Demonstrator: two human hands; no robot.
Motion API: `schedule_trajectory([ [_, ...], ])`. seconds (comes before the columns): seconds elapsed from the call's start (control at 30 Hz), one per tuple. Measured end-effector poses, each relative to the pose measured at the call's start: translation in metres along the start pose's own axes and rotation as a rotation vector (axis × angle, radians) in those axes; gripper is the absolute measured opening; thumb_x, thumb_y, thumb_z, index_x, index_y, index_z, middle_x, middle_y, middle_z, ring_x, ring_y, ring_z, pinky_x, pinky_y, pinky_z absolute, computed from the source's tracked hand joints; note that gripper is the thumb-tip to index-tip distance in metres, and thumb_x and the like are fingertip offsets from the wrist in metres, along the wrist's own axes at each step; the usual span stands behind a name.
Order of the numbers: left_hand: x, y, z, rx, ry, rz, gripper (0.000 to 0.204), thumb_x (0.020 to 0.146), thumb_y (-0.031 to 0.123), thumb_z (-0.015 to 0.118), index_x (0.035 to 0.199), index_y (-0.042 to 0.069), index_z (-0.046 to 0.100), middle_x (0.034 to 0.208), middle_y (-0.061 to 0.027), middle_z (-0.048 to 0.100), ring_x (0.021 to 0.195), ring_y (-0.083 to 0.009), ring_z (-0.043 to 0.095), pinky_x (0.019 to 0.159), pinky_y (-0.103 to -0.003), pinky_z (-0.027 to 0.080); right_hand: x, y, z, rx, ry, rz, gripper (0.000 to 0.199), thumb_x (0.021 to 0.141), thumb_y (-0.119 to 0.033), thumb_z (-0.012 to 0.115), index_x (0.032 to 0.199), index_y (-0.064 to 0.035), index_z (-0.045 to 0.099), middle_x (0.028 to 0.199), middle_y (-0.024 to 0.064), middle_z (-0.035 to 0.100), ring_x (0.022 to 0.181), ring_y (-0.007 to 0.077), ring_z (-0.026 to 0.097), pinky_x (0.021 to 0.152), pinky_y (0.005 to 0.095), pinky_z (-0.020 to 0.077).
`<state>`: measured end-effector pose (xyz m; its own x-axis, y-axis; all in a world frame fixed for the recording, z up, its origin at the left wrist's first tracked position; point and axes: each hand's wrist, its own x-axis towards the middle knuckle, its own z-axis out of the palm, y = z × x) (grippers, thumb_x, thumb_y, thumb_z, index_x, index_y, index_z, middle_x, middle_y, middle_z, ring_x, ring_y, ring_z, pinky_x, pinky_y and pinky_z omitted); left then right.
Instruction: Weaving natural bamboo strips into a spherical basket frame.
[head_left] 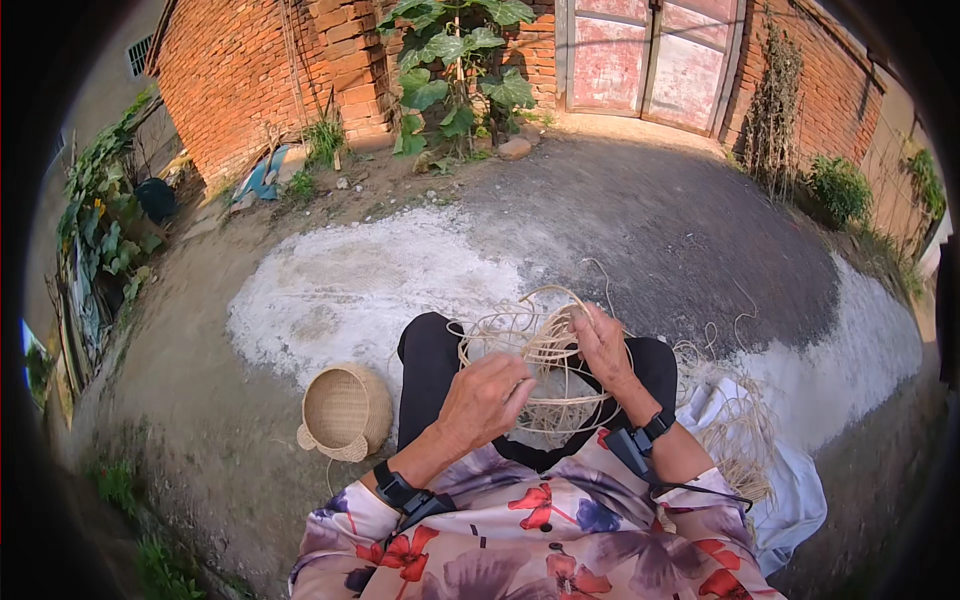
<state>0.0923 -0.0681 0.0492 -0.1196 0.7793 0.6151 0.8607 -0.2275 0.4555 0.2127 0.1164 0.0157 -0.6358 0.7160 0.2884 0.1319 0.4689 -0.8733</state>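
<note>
The left hand (487,397) is curled, fingers folded in toward the palm and pinched on pale cane strands at the near side of a half-woven basket (548,365). The right hand (603,343) lies over the far right side of the same piece, fingers bent and pressed on the strands; just which strand it grips is hidden under the fingers. Each wrist carries a black band with a small dark device.

The half-woven basket sits on the person's lap, between the two hands and above the black trousers (433,360). It is an open, loose frame of thin straw-coloured canes: several rings curve round one another, a few cross strands tie them, and daylight shows through the gaps. Loose ends spring up and out from its top and right edge, one long strand arching toward the ground beyond.

Just right of the lap, a bundle of the same pale strands (737,433) lies on a white cloth (795,490). To the left, on the dirt ground (200,400), a finished basket (345,408) of tight, even weave lies tipped on its side, mouth toward the camera, apart from the hands. Farther off stand a brick wall (250,70), a leafy plant (455,60) and a faded red door (650,60).
</note>
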Motion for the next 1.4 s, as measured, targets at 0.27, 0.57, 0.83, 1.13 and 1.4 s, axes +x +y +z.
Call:
schedule_trajectory([
  [0.27, 0.002, 0.014, 0.006, 0.228, -0.275, 0.050, 0.014, 0.075, 0.009, 0.070, 0.085, 0.003, 0.062, 0.088, -0.0119, 0.062, 0.081, -0.0295, 0.062, 0.071, -0.038, 0.049, 0.006, 0.004, 0.014, -0.033, 0.061, -0.178, 0.040, 0.096, -0.038, 0.046, 0.080, -0.0030, 0.054, 0.059, 0.0037, 0.051, 0.048, 0.0100, 0.052, 0.046, 0.0274, 0.0397],
  [0.57, 0.012, -0.023, 0.006, 0.205, -0.005, -0.012, 0.024, 0.078, 0.021, 0.069, 0.097, 0.006, 0.063, 0.093, -0.0098, 0.063, 0.091, -0.0284, 0.056, 0.081, -0.039, 0.043, -0.007, 0.004, 0.003, 0.163, -0.009, -0.010, 0.034, 0.095, -0.030, 0.047, 0.080, -0.0010, 0.057, 0.061, 0.0087, 0.054, 0.058, 0.0172, 0.055, 0.057, 0.0329, 0.0421],
  [0.83, 0.025, -0.051, 0.005, -0.347, -0.026, -0.548, 0.020, 0.087, 0.017, 0.058, 0.095, 0.000, 0.067, 0.074, -0.0063, 0.064, 0.064, -0.0103, 0.055, 0.061, -0.027, 0.044, -0.003, -0.011, -0.007, 0.443, -0.085, -0.005, 0.035, 0.097, -0.032, 0.047, 0.081, -0.0019, 0.056, 0.071, 0.0058, 0.058, 0.066, 0.0120, 0.054, 0.065, 0.0274, 0.0449],
  [1.13, 0.055, -0.054, -0.089, 0.064, 0.347, -0.235, 0.034, 0.077, 0.006, 0.067, 0.110, 0.007, 0.059, 0.074, -0.0031, 0.060, 0.072, -0.0152, 0.059, 0.071, -0.029, 0.048, 0.017, -0.058, -0.021, 1.194, -0.355, 0.065, 0.025, 0.099, -0.027, 0.044, 0.085, -0.0066, 0.051, 0.061, -0.0002, 0.041, 0.057, 0.0140, 0.042, 0.066, 0.0328, 0.0430],
  [1.4, 0.061, 0.006, -0.025, -0.158, -0.082, -0.082, 0.024, 0.082, 0.014, 0.067, 0.103, 0.002, 0.064, 0.091, -0.0106, 0.064, 0.076, -0.0183, 0.063, 0.067, -0.030, 0.051, 0.024, -0.093, -0.069, 1.230, -0.313, 0.015, 0.026, 0.101, -0.027, 0.042, 0.086, -0.0078, 0.052, 0.055, -0.0050, 0.031, 0.049, 0.0074, 0.031, 0.050, 0.0245, 0.0321],
])
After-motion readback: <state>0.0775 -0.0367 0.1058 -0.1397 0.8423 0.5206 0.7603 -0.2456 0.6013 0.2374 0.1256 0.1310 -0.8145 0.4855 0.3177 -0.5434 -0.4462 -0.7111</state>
